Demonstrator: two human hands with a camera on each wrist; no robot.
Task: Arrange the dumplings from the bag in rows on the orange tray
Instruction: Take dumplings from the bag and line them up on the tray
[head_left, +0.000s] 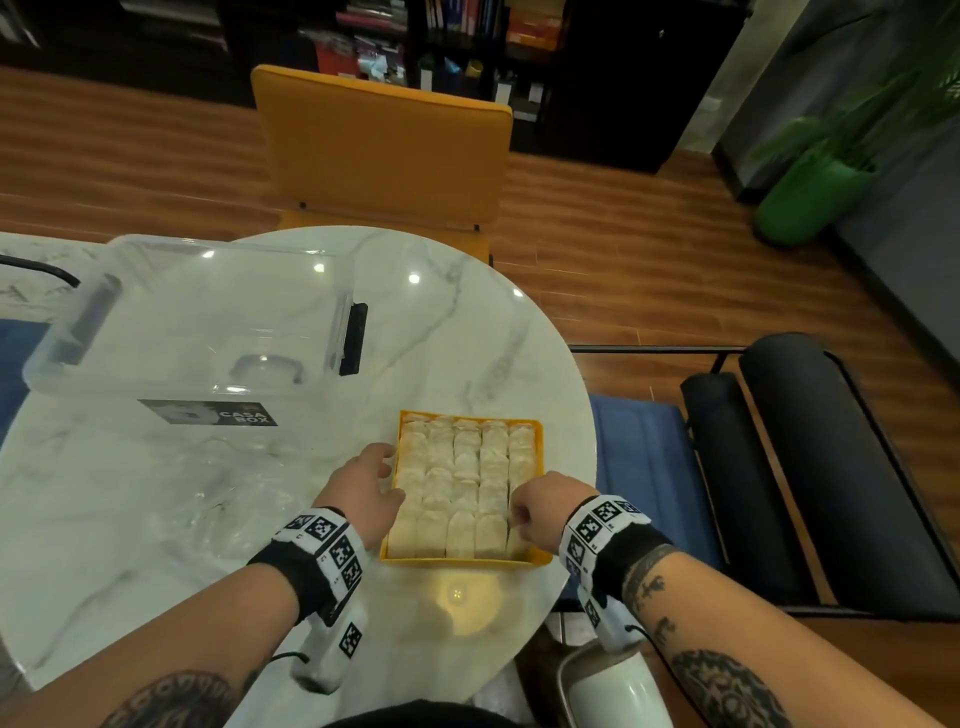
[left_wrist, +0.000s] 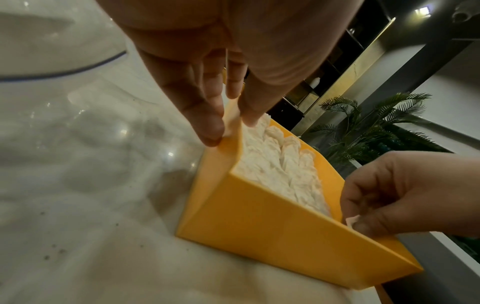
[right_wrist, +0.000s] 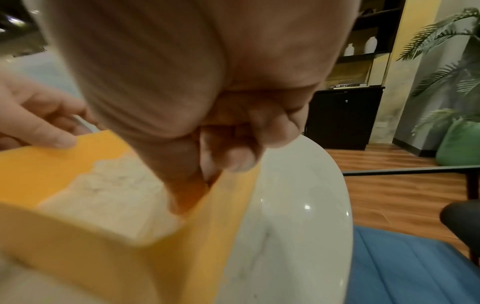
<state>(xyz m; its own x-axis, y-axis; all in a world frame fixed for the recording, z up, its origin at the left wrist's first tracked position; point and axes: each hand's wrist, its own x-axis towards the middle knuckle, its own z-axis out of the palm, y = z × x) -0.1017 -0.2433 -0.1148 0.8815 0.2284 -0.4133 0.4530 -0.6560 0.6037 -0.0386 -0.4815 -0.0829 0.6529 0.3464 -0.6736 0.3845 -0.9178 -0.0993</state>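
Observation:
The orange tray (head_left: 467, 560) sits on the marble table near its right edge, packed with rows of pale dumplings (head_left: 467, 478). My left hand (head_left: 392, 480) pinches the tray's left wall (left_wrist: 223, 156), thumb inside and fingers outside. My right hand (head_left: 519, 514) is curled over the near right corner. In the left wrist view its thumb and finger pinch a dumpling (left_wrist: 352, 221) at the tray's right wall. In the right wrist view my right hand (right_wrist: 221, 164) reaches down into the corner gap beside the dumplings (right_wrist: 111, 195). The clear bag (head_left: 223, 493) lies flat left of the tray.
A clear plastic storage box (head_left: 192, 322) labelled CASA BOX stands at the back left of the table. An orange chair (head_left: 384, 145) is behind the table. A blue seat (head_left: 644, 462) and black padded rails (head_left: 810, 467) lie off the table's right edge.

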